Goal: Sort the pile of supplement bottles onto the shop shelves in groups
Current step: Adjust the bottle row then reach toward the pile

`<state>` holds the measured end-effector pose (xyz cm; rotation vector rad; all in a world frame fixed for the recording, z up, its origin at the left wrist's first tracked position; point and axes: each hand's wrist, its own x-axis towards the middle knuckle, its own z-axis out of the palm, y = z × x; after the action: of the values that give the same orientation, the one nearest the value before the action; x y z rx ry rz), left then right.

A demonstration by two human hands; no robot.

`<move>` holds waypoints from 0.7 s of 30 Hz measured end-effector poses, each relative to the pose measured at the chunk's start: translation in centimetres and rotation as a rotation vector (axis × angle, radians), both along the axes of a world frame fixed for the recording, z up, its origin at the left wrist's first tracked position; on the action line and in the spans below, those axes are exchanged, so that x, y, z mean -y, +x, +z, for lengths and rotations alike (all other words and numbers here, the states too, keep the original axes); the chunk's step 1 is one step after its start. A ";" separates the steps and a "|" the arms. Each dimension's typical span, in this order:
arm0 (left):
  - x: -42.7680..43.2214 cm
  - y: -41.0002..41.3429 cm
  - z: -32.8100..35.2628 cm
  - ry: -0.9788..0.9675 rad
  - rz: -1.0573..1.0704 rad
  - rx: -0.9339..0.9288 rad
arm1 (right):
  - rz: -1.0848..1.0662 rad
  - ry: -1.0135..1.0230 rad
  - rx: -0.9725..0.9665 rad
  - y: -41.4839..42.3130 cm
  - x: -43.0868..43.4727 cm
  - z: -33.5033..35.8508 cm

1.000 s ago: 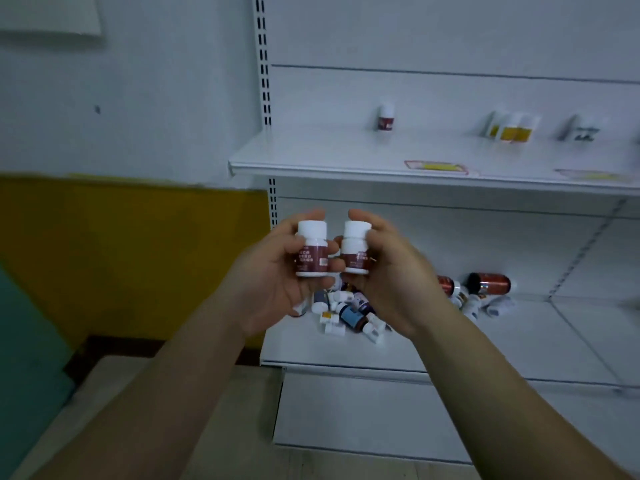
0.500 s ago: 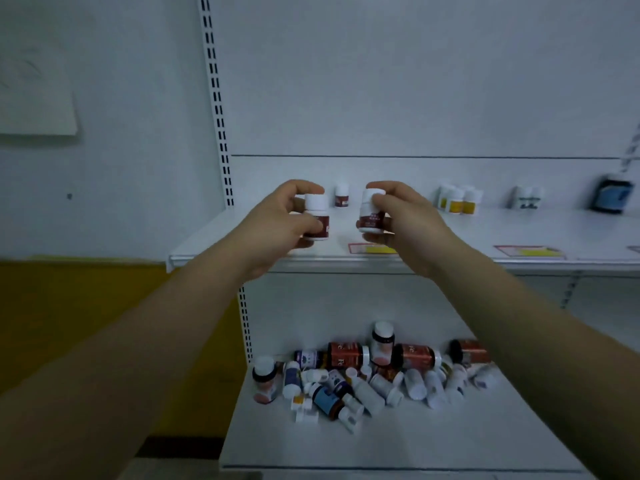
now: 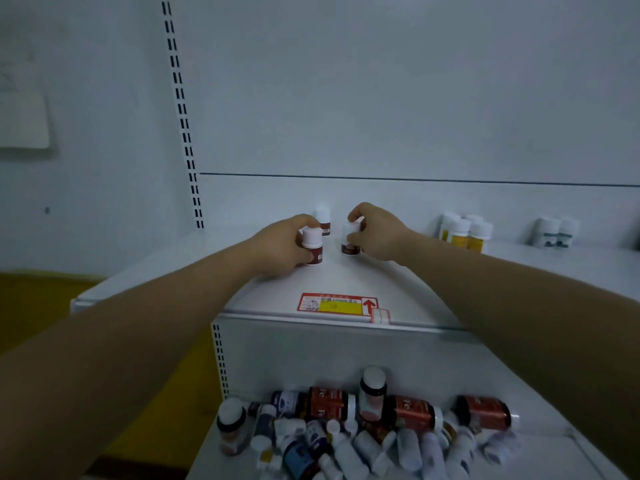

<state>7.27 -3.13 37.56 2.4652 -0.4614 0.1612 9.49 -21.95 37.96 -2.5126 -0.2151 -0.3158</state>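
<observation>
My left hand (image 3: pixel 281 242) grips a small white bottle with a dark red label (image 3: pixel 312 247), standing upright on the upper shelf (image 3: pixel 263 289). My right hand (image 3: pixel 375 233) holds a matching red-label bottle (image 3: pixel 349 242) from above, its base on or just over the same shelf. A third bottle of this kind (image 3: pixel 323 221) stands behind them by the back panel. The mixed pile of bottles (image 3: pixel 363 431) lies on the lower shelf below.
Further right on the upper shelf stand several yellow-label bottles (image 3: pixel 465 233) and two white bottles with dark labels (image 3: pixel 556 232). A red and yellow price tag (image 3: pixel 337 303) sits at the shelf's front edge. A slotted upright (image 3: pixel 183 119) runs up the left side.
Both hands have carried their bottles up from chest height and forward onto the upper shelf, next to the lone red-label bottle. The view has closed in on the shelf.
</observation>
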 end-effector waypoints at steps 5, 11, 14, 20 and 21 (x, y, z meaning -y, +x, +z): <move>0.4 2.3 -0.4 0.002 -0.014 -0.001 | -0.031 -0.046 0.025 3.8 0.3 -0.3; 0.0 4.8 -0.8 -0.004 0.002 -0.013 | -0.045 -0.086 0.044 6.2 0.3 -0.5; 0.0 5.8 -0.8 0.028 0.011 -0.003 | -0.030 -0.199 0.062 6.7 0.0 -0.4; 0.4 7.5 -1.1 0.041 0.016 0.046 | -0.027 -0.377 0.061 7.2 -0.2 -0.6; 0.5 7.8 -1.1 0.043 0.016 0.058 | -0.029 -0.390 0.062 7.3 -0.3 -0.7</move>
<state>15.03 -3.67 36.50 2.5124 -0.4750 0.2317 16.75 -21.69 37.29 -2.8951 -0.2888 -0.3961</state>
